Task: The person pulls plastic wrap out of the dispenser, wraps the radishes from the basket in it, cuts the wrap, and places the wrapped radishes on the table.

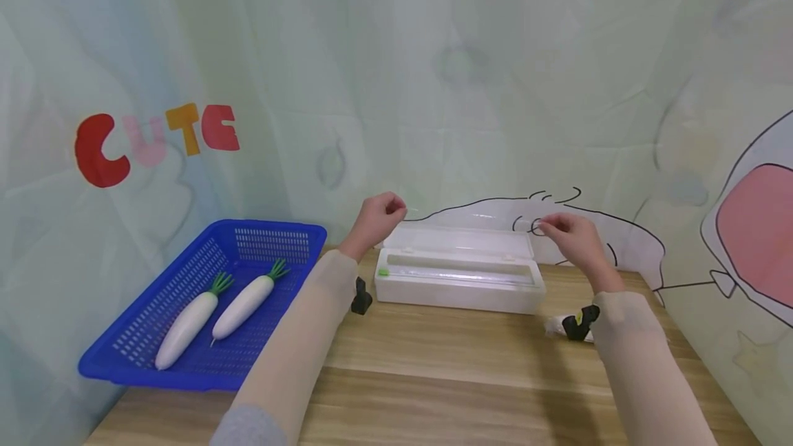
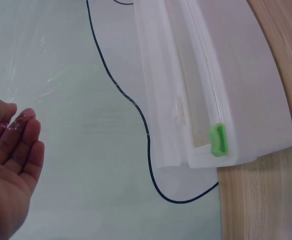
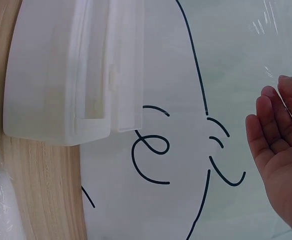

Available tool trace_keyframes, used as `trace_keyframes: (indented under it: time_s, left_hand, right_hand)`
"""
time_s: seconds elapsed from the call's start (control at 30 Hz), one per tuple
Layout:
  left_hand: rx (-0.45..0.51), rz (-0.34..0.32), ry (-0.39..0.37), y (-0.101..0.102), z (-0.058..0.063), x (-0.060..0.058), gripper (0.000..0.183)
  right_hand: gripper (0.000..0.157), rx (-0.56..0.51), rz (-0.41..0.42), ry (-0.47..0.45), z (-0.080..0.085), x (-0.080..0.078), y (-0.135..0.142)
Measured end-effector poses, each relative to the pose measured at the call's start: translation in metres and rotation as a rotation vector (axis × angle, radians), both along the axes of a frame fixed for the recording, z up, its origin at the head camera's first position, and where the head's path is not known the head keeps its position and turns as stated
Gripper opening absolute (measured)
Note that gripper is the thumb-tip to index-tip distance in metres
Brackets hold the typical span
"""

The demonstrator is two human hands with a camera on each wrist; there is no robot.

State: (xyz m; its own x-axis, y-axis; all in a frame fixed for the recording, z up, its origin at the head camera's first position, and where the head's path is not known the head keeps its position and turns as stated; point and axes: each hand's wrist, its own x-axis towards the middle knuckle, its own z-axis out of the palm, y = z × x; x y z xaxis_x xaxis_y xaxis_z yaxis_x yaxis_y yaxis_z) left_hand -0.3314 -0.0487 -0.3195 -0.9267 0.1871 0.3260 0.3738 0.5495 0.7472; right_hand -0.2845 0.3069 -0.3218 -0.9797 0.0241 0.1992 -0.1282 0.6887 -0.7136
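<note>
Thin clear cling film (image 2: 46,85) shows as faint glints between my two raised hands. My left hand (image 1: 376,220) pinches one edge between thumb and fingertips, above the left end of a white cling film dispenser (image 1: 458,296). Over at its right end, my right hand (image 1: 575,241) pinches the film with thumb and forefinger. The dispenser stands on the wooden table with its lid (image 1: 458,241) tipped back. A green slide cutter (image 2: 218,140) sits at the left end of its cutting rail. Most of the film is too transparent to follow.
At the left stands a blue plastic basket (image 1: 102,362) with two white radishes, one radish (image 1: 188,329) nearer the basket's left side, the other radish (image 1: 244,307) beside it. A plastic-wrapped white bundle (image 3: 3,210) lies beneath my right wrist. A printed curtain (image 1: 471,88) hangs behind the table.
</note>
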Motion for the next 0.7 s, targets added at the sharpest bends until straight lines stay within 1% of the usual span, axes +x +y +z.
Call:
trace_keyframes:
  time_s: [0.17,0.37,0.53,0.7]
  left_hand:
    - [0.012,0.009,0.0,0.001,0.004,0.001,0.013]
    - [0.015,0.003,0.007,0.001,0.009,0.003,0.014]
    - [0.022,0.002,-0.002,0.002,0.012,0.004,0.014]
    - [0.022,0.005,0.011,0.0,0.014,0.005,0.014]
  right_hand:
    - [0.039,0.004,-0.01,0.004,0.003,0.0,0.001]
    - [0.039,0.013,-0.008,0.028,0.006,0.0,0.003]
    - [0.042,-0.004,-0.019,0.015,0.01,0.001,0.003]
    - [0.043,-0.005,-0.01,0.017,0.013,0.002,0.003]
